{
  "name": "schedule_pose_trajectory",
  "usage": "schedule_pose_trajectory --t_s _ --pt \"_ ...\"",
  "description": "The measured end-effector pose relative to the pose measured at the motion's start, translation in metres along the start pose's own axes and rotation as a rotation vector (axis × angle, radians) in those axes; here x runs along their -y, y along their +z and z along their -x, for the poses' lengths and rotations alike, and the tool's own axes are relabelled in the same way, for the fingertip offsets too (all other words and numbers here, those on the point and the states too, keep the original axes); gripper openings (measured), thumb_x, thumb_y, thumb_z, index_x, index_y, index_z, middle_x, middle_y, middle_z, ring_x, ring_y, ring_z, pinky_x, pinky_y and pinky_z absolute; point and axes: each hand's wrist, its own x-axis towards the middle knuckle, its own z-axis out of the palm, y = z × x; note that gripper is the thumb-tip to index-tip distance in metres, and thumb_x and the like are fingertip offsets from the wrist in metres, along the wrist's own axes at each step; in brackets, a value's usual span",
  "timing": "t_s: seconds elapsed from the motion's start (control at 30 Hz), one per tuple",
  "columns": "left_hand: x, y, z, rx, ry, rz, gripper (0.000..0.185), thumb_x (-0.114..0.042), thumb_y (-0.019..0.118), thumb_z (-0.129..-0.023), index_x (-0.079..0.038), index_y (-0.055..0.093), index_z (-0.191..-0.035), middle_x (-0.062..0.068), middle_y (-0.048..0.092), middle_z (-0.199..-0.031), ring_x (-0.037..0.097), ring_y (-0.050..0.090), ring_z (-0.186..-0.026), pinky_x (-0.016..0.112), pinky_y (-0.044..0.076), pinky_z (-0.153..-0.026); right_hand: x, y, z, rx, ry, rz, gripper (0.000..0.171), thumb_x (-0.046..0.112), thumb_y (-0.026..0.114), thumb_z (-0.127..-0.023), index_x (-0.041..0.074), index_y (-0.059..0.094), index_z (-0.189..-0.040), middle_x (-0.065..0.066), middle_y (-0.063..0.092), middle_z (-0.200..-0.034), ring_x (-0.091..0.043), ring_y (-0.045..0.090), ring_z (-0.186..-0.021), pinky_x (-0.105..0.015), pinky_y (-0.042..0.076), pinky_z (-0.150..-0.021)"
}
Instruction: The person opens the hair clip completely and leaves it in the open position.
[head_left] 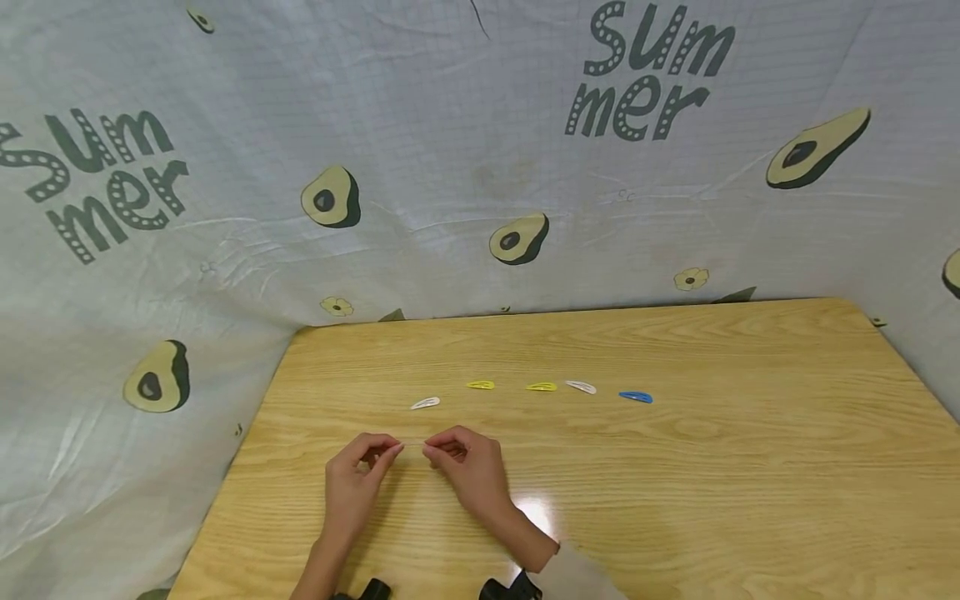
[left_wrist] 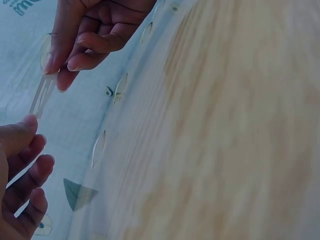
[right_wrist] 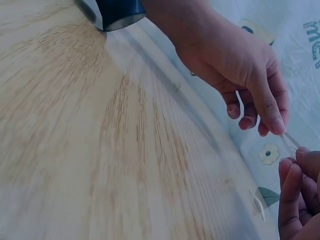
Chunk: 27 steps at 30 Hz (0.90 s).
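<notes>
Partly hidden at both ends, a pale clip (left_wrist: 43,95) pinched by left hand (head_left: 352,482) and right hand (head_left: 474,475)

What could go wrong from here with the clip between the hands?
Slip: the clip is thin and pinched only near its ends by the left hand and right hand, so it might slip free.

Bump: the nearest white clip lies just beyond both hands; a forward move could knock it.
</notes>
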Motion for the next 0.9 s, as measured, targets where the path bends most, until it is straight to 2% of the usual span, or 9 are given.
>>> schedule_pose_trajectory --t_s 0.13,0.33,0.6,0.73,0.9 --pt "0.007 -0.004 0.000 -0.014 -0.013 -0.001 0.018 0.016 0.071 -0.075 0.000 0.069 -0.082 0.009 0.064 -0.073 0.016 0.054 -0.061 0.018 0.042 -0.056 -0.020 0.011 -0.006 0.007 -0.003 -0.015 0.009 0.012 0.072 -0.086 0.006 0.072 -0.092 -0.003 0.070 -0.080 -0.017 0.067 -0.068 -0.023 0.053 -0.061" --pt "0.018 -0.009 0.000 -0.038 -0.077 -0.002 0.016 0.013 0.071 -0.077 -0.002 0.069 -0.082 0.009 0.064 -0.074 0.016 0.054 -0.061 0.017 0.041 -0.057 -0.026 0.024 -0.012 -0.007 -0.027 -0.010 0.007 0.013 0.072 -0.086 0.007 0.072 -0.090 0.001 0.069 -0.076 -0.011 0.066 -0.065 -0.023 0.053 -0.059" --pt "0.027 -0.018 -0.002 -0.047 -0.140 -0.034 0.011 0.012 0.071 -0.079 0.002 0.069 -0.083 0.012 0.065 -0.076 0.023 0.056 -0.061 0.018 0.044 -0.057 -0.031 0.043 -0.020 -0.020 0.009 0.006 0.006 0.013 0.073 -0.086 0.008 0.072 -0.089 0.004 0.068 -0.075 -0.004 0.063 -0.063 -0.021 0.052 -0.059" --pt "0.046 -0.018 -0.001 -0.064 -0.211 -0.033 0.009 0.008 0.072 -0.080 0.000 0.071 -0.085 0.010 0.067 -0.078 0.025 0.057 -0.062 0.017 0.044 -0.056 -0.033 0.050 -0.026 -0.031 -0.011 0.052 0.006 0.013 0.073 -0.086 0.008 0.073 -0.088 0.005 0.068 -0.074 -0.002 0.061 -0.064 -0.019 0.051 -0.058" --pt "0.071 -0.017 0.000 -0.093 -0.253 -0.040 0.008 0.000 0.074 -0.081 -0.007 0.073 -0.086 0.004 0.068 -0.080 0.014 0.058 -0.064 0.015 0.044 -0.057 -0.036 0.057 -0.035 -0.045 -0.030 0.126 0.008 0.014 0.074 -0.085 0.006 0.073 -0.087 0.006 0.067 -0.073 0.001 0.058 -0.063 -0.017 0.049 -0.058"
